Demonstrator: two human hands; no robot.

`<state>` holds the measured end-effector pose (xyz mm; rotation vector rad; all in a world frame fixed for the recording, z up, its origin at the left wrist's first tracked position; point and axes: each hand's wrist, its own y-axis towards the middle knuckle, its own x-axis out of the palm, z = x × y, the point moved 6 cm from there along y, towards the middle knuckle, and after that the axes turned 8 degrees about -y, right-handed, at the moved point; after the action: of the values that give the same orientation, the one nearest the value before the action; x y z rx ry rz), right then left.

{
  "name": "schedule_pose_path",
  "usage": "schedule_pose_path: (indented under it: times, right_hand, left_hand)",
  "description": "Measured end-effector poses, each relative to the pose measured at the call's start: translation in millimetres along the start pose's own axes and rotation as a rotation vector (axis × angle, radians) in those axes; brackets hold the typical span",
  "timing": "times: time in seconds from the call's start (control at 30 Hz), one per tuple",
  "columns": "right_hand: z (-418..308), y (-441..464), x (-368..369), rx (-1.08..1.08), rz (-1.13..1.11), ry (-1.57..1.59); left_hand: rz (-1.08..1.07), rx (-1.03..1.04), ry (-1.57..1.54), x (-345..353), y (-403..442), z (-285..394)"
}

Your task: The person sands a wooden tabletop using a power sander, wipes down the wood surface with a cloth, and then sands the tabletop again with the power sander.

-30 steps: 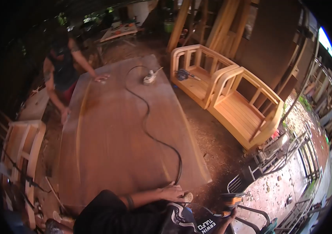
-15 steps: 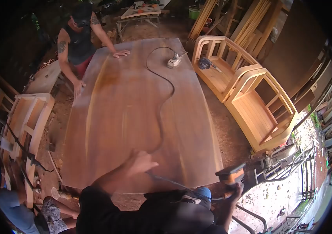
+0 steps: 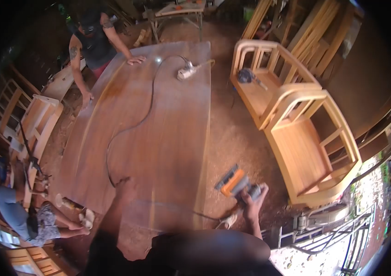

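Observation:
My right hand (image 3: 252, 202) is wrapped round the grip of an orange and black power sander (image 3: 233, 183). The sander is held off the right edge of a large wooden tabletop (image 3: 158, 138), with its dark flat pad facing up and left. Over the near part of the tabletop, my left hand (image 3: 125, 185) is closed on a dark power cord (image 3: 133, 126), though motion blurs its fingers. The cord curves across the wood to a whitish power tool (image 3: 187, 71) at the far end. Another stretch of cord runs from near my left hand towards the right.
A person (image 3: 95, 43) stands at the far left, both hands on the tabletop. Someone else (image 3: 16, 202) sits low at the left beside a wooden frame (image 3: 39, 119). Wooden bench frames (image 3: 299, 142) stand at the right, one bearing a dark tool (image 3: 246, 76). Planks (image 3: 312, 37) lean behind.
My left hand has swept left, drawing the cord's near part across the tabletop. The sander in my right hand has risen and turned. My view has shifted.

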<state>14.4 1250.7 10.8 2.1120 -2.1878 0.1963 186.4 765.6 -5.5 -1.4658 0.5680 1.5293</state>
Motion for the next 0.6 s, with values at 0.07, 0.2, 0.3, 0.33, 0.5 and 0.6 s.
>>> schedule_pose_path:
  times: [0.07,0.2,0.3,0.33,0.5,0.6]
  right_hand:
    - [-25,18,8,0.116,-0.117,-0.002]
    - [-29,42,39,0.108,-0.202,-0.075]
    - [2,43,74,0.167,-0.263,-0.109]
    - [21,46,88,0.145,-0.277,-0.126]
    - [14,37,144,0.414,-0.416,0.009]
    - [39,40,172,0.331,-0.518,-0.173]
  left_hand:
    - [0.203,0.126,-0.413,-41,-42,110]
    - [0.105,0.361,-0.773,-70,-100,277]
    - [0.128,0.547,-0.56,-83,-115,350]
    - [0.121,0.468,-0.49,-75,-110,357]
    - [0.143,0.104,-0.337,-64,-77,350]
    - [0.292,0.018,-0.362,-58,-58,333]
